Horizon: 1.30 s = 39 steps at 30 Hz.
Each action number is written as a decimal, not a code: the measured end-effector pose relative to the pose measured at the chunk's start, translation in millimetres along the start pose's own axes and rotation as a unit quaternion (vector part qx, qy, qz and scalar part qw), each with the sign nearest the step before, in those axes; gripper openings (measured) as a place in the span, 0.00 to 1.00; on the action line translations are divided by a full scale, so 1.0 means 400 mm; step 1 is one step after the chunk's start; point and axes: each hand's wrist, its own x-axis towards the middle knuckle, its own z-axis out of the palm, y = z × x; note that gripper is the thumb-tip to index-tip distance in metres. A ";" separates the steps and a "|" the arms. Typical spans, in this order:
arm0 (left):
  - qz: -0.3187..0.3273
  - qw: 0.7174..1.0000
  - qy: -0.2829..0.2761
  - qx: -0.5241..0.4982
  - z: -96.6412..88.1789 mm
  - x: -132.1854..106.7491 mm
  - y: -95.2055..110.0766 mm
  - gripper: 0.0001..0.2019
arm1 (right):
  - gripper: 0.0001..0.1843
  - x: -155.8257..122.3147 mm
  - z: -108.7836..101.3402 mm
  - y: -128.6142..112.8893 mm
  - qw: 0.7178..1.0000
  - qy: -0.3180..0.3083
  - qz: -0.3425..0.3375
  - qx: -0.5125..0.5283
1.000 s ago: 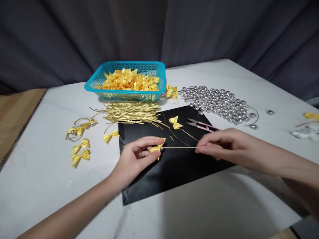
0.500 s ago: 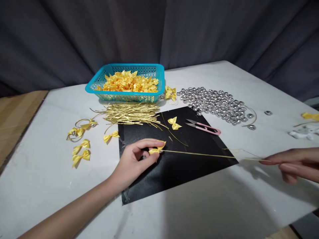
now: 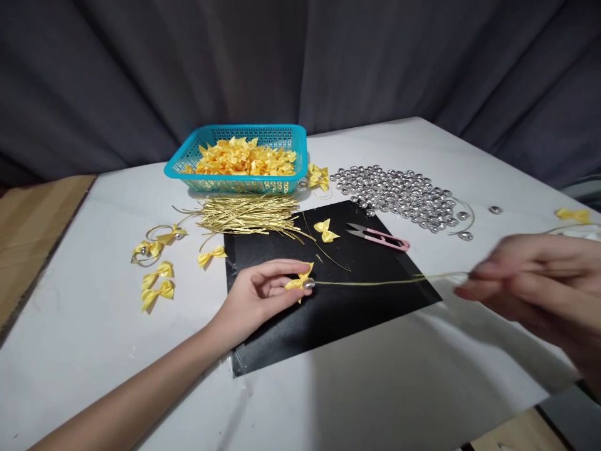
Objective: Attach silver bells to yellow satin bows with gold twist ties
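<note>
My left hand (image 3: 263, 294) pinches a small yellow ribbon bow (image 3: 299, 280) with a silver bead at its front, held just above the black mat (image 3: 328, 313). A thin gold wire (image 3: 375, 282) runs from the bow rightward to my right hand (image 3: 530, 275). That hand is blurred by motion, its fingers pressed together around the wire's far end, beyond the mat's right corner.
A teal basket (image 3: 244, 181) of yellow bows stands at the back, a heap of gold wires (image 3: 248, 216) before it. Silver beads (image 3: 399, 194) lie back right. Pink snips (image 3: 380, 238) and a loose bow (image 3: 325, 230) rest on the mat. Finished bows (image 3: 157, 269) lie left.
My right hand pulled the gold wire out to the right, away from the bow, then rose slightly. My left hand stayed put, turning the bow so the bead shows.
</note>
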 end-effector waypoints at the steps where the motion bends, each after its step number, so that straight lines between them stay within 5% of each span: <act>1: -0.001 1.000 -0.009 -0.005 0.000 0.000 -0.001 0.12 | 0.18 0.039 0.037 -0.069 0.997 -0.047 -0.012 0.063; 5: 0.004 0.999 -0.032 -0.009 -0.001 0.000 -0.003 0.11 | 0.06 0.119 0.152 -0.191 0.969 -0.169 -0.131 0.128; 11: 0.031 0.998 -0.057 -0.006 -0.007 0.001 -0.007 0.12 | 0.12 0.130 0.263 -0.179 0.932 -0.311 0.010 0.187; 19: 0.029 0.999 -0.043 0.004 -0.010 0.003 -0.012 0.12 | 0.13 0.119 0.309 -0.183 0.918 -0.270 0.077 0.280; 31: -0.032 0.997 -0.020 -0.061 -0.008 0.006 0.002 0.14 | 0.07 0.101 0.321 -0.178 0.915 -0.217 0.082 0.330; 39: 0.010 0.999 -0.023 -0.041 -0.014 0.002 0.000 0.10 | 0.05 0.097 0.319 -0.169 0.924 -0.198 0.048 0.323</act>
